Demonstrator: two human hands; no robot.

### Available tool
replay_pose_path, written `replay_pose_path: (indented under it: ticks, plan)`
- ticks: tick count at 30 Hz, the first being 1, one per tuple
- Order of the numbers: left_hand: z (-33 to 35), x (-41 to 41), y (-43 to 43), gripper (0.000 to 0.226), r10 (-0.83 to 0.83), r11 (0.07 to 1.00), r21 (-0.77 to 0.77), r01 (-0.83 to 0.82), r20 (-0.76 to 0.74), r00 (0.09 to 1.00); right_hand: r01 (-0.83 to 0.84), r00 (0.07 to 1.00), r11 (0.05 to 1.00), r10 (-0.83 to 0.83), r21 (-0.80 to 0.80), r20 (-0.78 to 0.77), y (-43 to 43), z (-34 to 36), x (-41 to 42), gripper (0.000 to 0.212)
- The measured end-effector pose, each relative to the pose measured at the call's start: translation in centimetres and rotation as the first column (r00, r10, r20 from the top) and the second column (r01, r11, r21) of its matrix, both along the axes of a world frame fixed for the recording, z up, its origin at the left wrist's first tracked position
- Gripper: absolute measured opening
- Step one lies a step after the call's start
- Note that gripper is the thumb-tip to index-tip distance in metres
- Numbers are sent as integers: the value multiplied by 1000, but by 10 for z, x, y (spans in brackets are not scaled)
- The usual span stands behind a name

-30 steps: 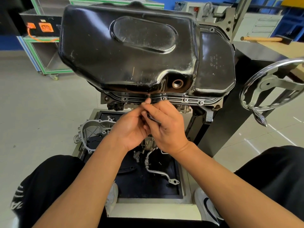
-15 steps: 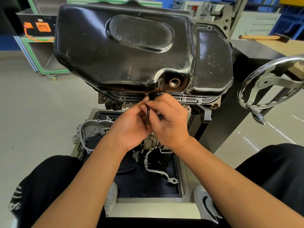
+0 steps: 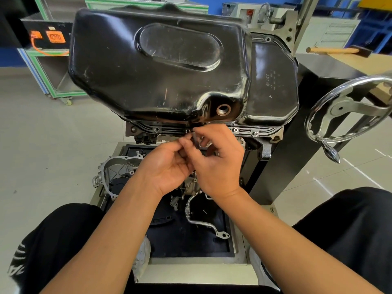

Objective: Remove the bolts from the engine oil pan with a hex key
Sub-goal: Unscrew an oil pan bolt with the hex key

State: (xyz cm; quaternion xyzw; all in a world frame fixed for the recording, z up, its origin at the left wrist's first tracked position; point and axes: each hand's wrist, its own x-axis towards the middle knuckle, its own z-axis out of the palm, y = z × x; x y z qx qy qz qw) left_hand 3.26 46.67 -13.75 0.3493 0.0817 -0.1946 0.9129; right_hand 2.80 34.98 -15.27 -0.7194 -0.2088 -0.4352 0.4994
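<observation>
The glossy black engine oil pan (image 3: 161, 66) sits upside down on the engine, filling the upper middle of the view. Small bolts (image 3: 235, 130) line its near flange. A dark hex key (image 3: 194, 139) stands upright just below the flange, its top at a bolt near the flange's middle. My right hand (image 3: 218, 164) pinches the key with curled fingers. My left hand (image 3: 167, 164) sits against it from the left, fingertips curled on the key's lower part. The key's lower end is hidden between my hands.
A chrome hand wheel (image 3: 347, 111) with a handle juts out at the right. Below my hands a black tray (image 3: 186, 236) holds a metal pipe (image 3: 201, 221) and an aluminium cover (image 3: 118, 168). A wooden-handled hammer (image 3: 337, 50) lies on the bench behind.
My hands have shifted slightly and the hex key now stands more upright and more exposed between my fingers, at the flange bolt. The camera has drifted a little.
</observation>
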Motion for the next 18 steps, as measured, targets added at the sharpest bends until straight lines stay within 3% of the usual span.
replay_pose_path:
  ticks: [4,7,13,18]
  plan:
    - [7,-2,-1,24,-38,996,-75,41,38,999,37,998,979,-28,202,-49,11,-3,-5,19]
    - [8,-6,-4,24,-48,981,-189,44,-17,999,60,998,951,-51,304,-40,20,-11,-8,17]
    - [3,-6,1,22,-48,996,-72,46,-28,998,63,996,996,-67,67,54,17,-27,-8,9]
    - [6,-4,-1,52,-6,1000,14,7,-60,998,43,997,999,-43,-2,58,17,-22,-1,10]
